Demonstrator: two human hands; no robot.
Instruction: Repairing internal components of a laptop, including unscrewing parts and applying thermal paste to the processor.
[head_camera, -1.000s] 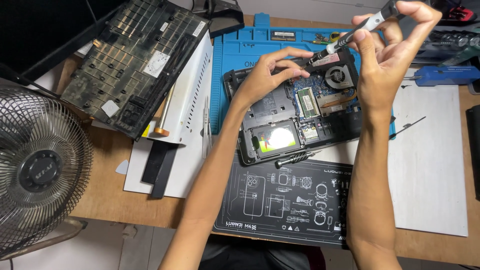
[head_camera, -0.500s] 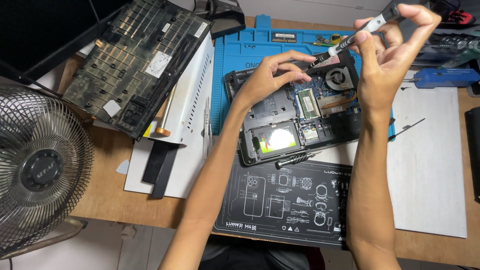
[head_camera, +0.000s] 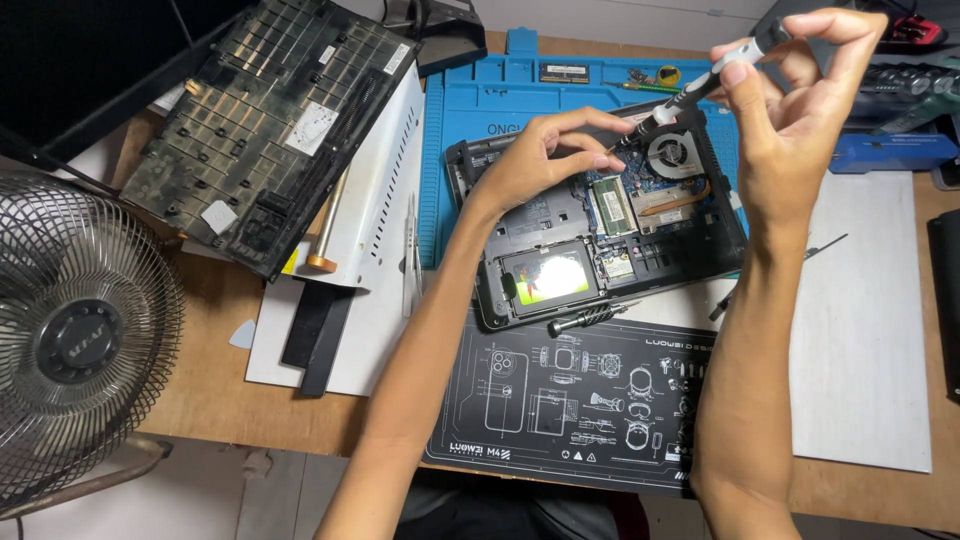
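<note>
Blue silicone covers the repair mat (head_camera: 480, 110) on which an opened laptop base (head_camera: 610, 235) lies underside up, its circuit board, round cooling fan (head_camera: 670, 155) and shiny drive bay (head_camera: 548, 277) laid bare. The right hand (head_camera: 795, 115), at 1 o'clock in the view, holds a slim black and silver screwdriver (head_camera: 700, 88): thumb and fingertips are pressed together around the upper handle, a pinching grip, and the tool slants down toward 8 o'clock until its tip meets the board just beside the fan. The left hand (head_camera: 545, 160) rests on the laptop base at 9 o'clock from that tip, its fingers curled and its forefinger and thumb drawn close around the tip; whether this grip pinches a screw I cannot tell. A 2nd small screwdriver (head_camera: 590, 318) lies loose at 6 o'clock from the laptop, touching the edge of a black printed mat (head_camera: 560, 410). At 10 o'clock sits a removed dark bottom cover (head_camera: 270, 120), resting on white sheet metal (head_camera: 385, 190). A wire-caged fan (head_camera: 75, 340) stands at 8 o'clock, off the wooden desk (head_camera: 200, 380), and a pale mat (head_camera: 865, 330) lies at 3 o'clock.
</note>
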